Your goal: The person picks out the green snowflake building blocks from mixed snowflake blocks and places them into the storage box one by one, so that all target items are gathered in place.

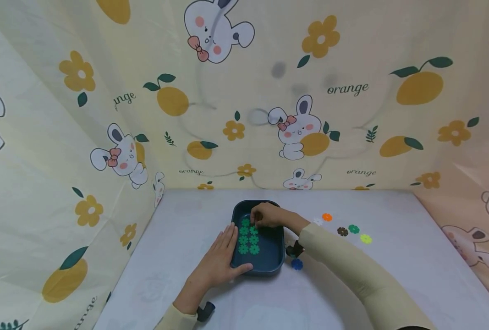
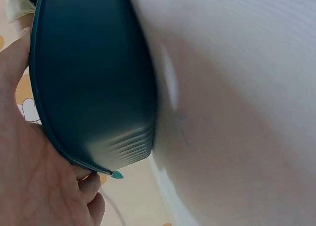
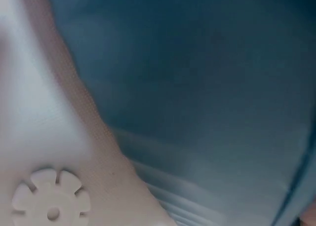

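Note:
Inside the dark teal bin (image 1: 271,263) lie several green snowflake discs (image 1: 254,249), set in two columns along its left part. My left hand (image 1: 217,259) rests against the bin's left side, fingers straight along the rim and thumb over the front edge. The left wrist view shows the palm beside the bin's outer wall (image 2: 94,77). Reaching in over the right rim, my right hand (image 1: 269,215) has curled fingers, which pinch a green disc at the far end of the right column; the fingertips hide most of it. The right wrist view shows only the bin's wall (image 3: 197,112).
Right of the bin lie loose discs: orange (image 1: 327,217), brown (image 1: 342,232), green (image 1: 354,228), yellow (image 1: 365,239) and white (image 1: 318,221). A blue disc (image 1: 297,264) lies near the bin's front right corner, beneath the right wrist camera (image 1: 294,250). Printed cloth (image 1: 244,137) hangs behind the table.

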Demonstrator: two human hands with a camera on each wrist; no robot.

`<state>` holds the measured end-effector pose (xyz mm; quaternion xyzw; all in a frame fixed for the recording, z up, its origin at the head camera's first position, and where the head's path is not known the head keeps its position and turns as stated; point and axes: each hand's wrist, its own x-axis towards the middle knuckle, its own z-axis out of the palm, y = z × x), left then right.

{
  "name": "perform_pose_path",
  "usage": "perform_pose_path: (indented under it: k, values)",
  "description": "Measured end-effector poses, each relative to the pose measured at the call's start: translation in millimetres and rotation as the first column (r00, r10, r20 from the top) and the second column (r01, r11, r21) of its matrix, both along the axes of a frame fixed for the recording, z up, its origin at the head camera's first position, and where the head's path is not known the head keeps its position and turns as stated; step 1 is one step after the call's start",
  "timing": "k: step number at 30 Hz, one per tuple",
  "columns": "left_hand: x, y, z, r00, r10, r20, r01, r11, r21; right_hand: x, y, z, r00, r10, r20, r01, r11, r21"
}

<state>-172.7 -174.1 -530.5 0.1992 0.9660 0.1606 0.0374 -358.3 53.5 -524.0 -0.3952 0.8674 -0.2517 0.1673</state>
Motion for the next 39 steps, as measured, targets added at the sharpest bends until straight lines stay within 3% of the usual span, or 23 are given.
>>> perform_pose_path:
  k: [5, 13, 20, 23, 28, 39]
  values:
    - [-0.4, 1.3, -1.7, 1.0, 0.005, 0.018, -0.004, 1.0, -0.016, 5.8, 10.6, 8.8, 1.0, 0.011, 0.004, -0.01, 0.998, -0.069]
    - [-0.8, 3.9, -1.4, 0.999, 0.026, 0.032, -0.026, 1.0, 0.0, 25.6, 55.6, 39.4, 0.998, -0.051, 0.022, 0.054, 0.98, -0.191]
    - [-1.2, 3.5, -3.2, 0.999, 0.04, 0.029, -0.04, 0.999, -0.009, 45.8, 109.9, 49.1, 0.984, -0.175, 0.01, 0.173, 0.961, -0.216]
    - [-1.5, 2.8, -3.6, 0.999, 0.04, 0.025, -0.039, 0.999, -0.016, 51.9, 134.3, 48.5, 0.967, -0.253, 0.004, 0.249, 0.948, -0.196]
    - [-1.5, 2.6, -2.7, 0.999, 0.045, 0.029, -0.045, 0.999, -0.011, 60.3, 174.7, 46.4, 0.92, -0.391, -0.011, 0.385, 0.91, -0.155]
    - [0.5, 4.4, -1.1, 0.998, 0.049, 0.03, -0.049, 0.999, 0.011, 71.3, 253.2, 24.8, 0.832, -0.552, -0.051, 0.542, 0.83, -0.134]
